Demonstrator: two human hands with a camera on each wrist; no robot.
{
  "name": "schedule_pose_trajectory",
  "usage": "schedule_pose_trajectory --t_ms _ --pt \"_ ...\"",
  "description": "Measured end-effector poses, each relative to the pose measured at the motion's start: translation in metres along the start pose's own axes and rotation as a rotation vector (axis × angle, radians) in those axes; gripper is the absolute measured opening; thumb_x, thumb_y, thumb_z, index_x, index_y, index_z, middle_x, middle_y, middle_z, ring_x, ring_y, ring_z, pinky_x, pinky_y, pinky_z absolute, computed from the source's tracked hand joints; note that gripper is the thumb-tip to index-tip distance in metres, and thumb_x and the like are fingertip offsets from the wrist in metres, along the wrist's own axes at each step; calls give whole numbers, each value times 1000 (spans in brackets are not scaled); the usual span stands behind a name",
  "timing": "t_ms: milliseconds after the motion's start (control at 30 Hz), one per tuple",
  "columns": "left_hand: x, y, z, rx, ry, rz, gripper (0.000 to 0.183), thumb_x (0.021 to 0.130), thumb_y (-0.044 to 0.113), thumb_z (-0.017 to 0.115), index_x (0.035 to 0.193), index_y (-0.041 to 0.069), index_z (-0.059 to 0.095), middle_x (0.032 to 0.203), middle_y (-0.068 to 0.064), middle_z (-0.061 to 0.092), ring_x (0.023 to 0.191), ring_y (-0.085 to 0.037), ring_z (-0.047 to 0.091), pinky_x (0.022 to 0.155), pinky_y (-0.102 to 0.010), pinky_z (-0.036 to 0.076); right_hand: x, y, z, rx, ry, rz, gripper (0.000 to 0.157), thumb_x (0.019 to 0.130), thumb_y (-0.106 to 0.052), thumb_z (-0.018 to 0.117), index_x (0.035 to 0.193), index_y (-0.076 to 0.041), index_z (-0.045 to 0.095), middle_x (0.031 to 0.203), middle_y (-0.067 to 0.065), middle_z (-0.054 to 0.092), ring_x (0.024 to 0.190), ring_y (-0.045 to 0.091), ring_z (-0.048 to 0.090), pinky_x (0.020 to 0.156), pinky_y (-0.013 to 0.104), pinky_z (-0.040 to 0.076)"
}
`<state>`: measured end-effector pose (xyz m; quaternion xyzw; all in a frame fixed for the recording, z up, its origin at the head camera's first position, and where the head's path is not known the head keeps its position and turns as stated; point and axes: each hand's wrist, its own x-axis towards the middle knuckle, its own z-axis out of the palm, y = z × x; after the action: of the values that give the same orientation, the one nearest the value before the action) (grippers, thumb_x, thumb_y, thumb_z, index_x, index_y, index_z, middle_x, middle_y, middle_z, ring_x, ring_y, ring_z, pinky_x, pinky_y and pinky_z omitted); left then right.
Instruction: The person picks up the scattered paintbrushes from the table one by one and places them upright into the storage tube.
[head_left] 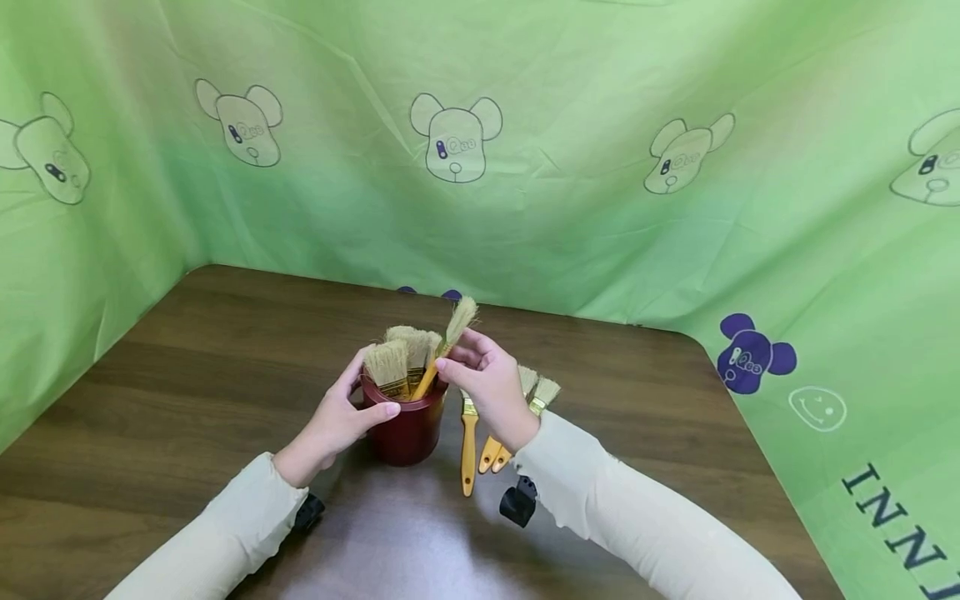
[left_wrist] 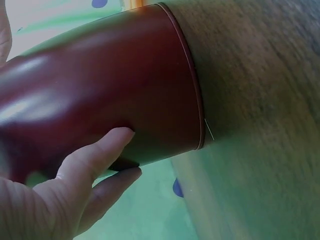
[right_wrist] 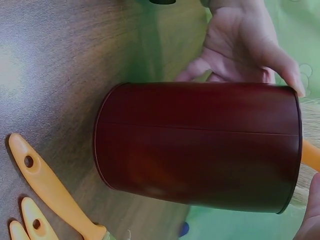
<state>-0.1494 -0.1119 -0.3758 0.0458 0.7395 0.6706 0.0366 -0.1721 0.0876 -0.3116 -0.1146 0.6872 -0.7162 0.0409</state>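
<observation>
A dark red round cup stands on the wooden table with several bristle paintbrushes in it, bristles up. My left hand grips the cup from its left side, thumb near the rim; in the left wrist view fingers rest on its wall. At the cup's right side my right hand pinches a tilted paintbrush with an orange handle. Its handle's lower end is inside the cup and hidden by the rim; its bristles lean up to the right.
Right of the cup, under and beside my right forearm, three more orange-handled paintbrushes lie on the table. Green printed cloth hangs behind and along both sides. Black wrist devices hang beneath the sleeves.
</observation>
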Motion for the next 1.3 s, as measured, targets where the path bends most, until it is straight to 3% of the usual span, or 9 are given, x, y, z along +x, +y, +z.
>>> schedule_pose_trajectory --t_ms 167,400,633,700,833,933,1033,1133,1300 --pt "1 -2 0 44 6 50 80 83 8 71 149 10 27 141 -21 40 128 -37 38 95 -45 40 -1 3 0 -20 2 -3 52 84 5 62 133 12 45 112 30 62 82 9 65 80 27 52" --pt "1 -3 0 42 16 53 79 83 6 70 149 11 27 141 -20 40 128 -37 38 96 -47 39 -3 5 2 -69 11 -34 59 82 5 66 136 8 42 110 26 63 95 20 64 81 26 51" --pt "0 -1 -1 35 22 34 81 82 7 70 150 9 25 142 -21 39 129 -37 36 95 -46 40 3 8 -16 -104 149 -76 55 81 4 69 131 6 46 91 8 62 77 8 59 73 24 51" --pt "0 -1 -1 33 21 27 82 82 7 70 150 9 24 143 -21 38 130 -37 35 95 -46 40 7 12 -30 -148 203 -30 58 82 2 70 133 5 44 87 4 61 71 7 58 68 24 52" --pt "-1 -1 -1 28 15 27 82 83 8 70 150 9 24 145 -21 36 131 -38 34 97 -47 39 10 29 -67 -268 263 166 67 83 -3 70 141 2 35 86 5 58 67 11 56 60 26 51" --pt "-1 0 2 20 4 25 82 83 7 69 151 9 23 145 -21 35 132 -38 33 97 -48 39 4 47 -96 -380 236 343 72 84 -5 69 143 4 30 84 8 56 65 14 55 57 29 50" --pt "-2 1 2 23 5 23 82 83 6 69 151 9 23 146 -22 34 132 -38 33 97 -48 39 -4 61 -114 -546 157 468 75 83 -9 70 142 8 26 83 11 56 66 18 55 59 36 51" --pt "-3 3 1 22 16 20 82 83 4 68 151 9 22 146 -22 33 132 -38 32 98 -50 38 -7 70 -123 -675 100 519 81 82 -15 72 141 11 25 88 18 57 73 24 57 61 41 52" --pt "-3 4 1 15 3 10 83 84 5 68 152 10 20 148 -22 30 135 -39 29 100 -53 36 -8 76 -126 -677 66 583 84 81 -20 73 140 12 23 104 26 54 82 34 59 58 44 52"
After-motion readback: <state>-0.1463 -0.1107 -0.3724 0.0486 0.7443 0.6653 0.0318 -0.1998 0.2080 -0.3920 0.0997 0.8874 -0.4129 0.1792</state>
